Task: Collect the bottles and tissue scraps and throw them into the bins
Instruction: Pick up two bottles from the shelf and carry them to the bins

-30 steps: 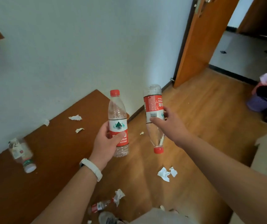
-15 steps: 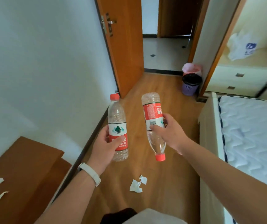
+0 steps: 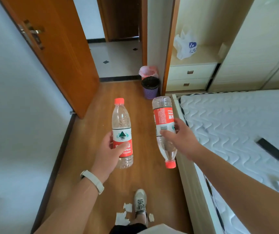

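1. The left hand [image 3: 109, 154], with a pale band [image 3: 93, 180] on its wrist, has fingers and thumb curled round the lower half of the upright bottle [image 3: 121, 122]. It is clear plastic with a red cap on top, held above the wooden floor [image 3: 88, 132].
2. Its label has a white strip with a green triangle logo. Below that, a red strip reads "SPRING" and what looks like "550ml" — the thumb covers the start of the wording.
3. The right hand [image 3: 180, 141] grips the upside-down bottle [image 3: 163, 115] round its middle, red cap pointing down, just beside the edge of the bed [image 3: 228, 115].
4. That red label is inverted: Chinese characters, a barcode, and fine print too small to read. The fingers hide part of it.
5. Tissue scraps [image 3: 121, 217] lie on the floor next to the person's shoe [image 3: 140, 200], at the bottom of the view.
6. Far ahead, by the door frame, stands a purple bin [image 3: 150, 91] with a black liner. A pink-lined bin [image 3: 148, 71] sits behind it, partly hidden.
7. A white plastic bag [image 3: 185, 46] on a shelf carries a blue logo and characters — unreadable.
8. A dark flat object [image 3: 270, 149] lies on the bed; what it is cannot be told.
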Demonstrator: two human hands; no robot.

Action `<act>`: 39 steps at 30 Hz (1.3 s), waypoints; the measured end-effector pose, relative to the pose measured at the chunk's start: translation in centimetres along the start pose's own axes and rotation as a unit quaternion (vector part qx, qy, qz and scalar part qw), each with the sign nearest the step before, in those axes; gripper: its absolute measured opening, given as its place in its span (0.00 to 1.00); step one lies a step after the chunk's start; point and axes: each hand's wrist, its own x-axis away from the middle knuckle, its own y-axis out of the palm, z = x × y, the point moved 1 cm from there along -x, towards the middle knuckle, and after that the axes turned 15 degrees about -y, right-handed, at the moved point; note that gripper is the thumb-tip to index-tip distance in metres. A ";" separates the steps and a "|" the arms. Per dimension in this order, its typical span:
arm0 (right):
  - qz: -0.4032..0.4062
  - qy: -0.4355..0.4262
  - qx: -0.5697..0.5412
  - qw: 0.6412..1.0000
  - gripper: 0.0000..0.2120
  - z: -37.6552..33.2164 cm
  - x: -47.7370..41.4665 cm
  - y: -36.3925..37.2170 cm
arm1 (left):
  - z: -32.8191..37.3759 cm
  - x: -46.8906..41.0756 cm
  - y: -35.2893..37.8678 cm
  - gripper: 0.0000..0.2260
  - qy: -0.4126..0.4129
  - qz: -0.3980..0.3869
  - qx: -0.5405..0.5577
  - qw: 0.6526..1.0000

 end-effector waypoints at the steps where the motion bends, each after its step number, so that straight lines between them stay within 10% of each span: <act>1: 0.011 0.005 0.008 1.000 0.21 0.3 -1.3 -0.2 | 0.5 -1.8 0.1 0.19 -0.001 -0.009 0.005 1.000; 39: -0.011 0.040 0.011 0.999 0.25 6.5 -53.7 -9.3 | 25.8 -46.0 11.9 0.23 -0.028 0.033 -0.035 0.998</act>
